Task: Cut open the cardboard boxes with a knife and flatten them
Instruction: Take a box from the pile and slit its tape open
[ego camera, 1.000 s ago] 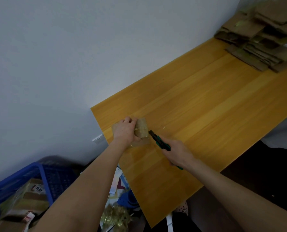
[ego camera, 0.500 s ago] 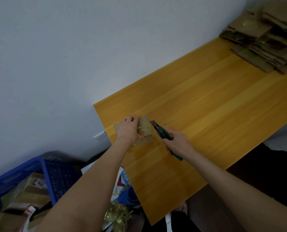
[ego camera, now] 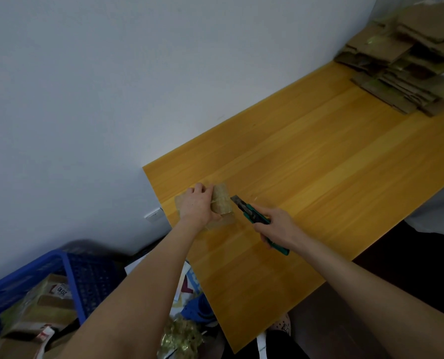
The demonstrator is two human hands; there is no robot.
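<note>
The left arm and right arm are bare along all their visible length. The left hand and right hand, at the centre of the frame, are bare too.

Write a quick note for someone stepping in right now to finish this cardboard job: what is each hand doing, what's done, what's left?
Left hand: grips the small box, which sits on the table near its left end.
Right hand: holds the knife, blade out, tip at the box's right side. Whether it touches the box is unclear.
Done: a pile of flattened cardboard lies at the table's far end.
Left: cut this box open and flatten it. More boxes seem to wait in the blue basket beside the table, lower left.
</note>
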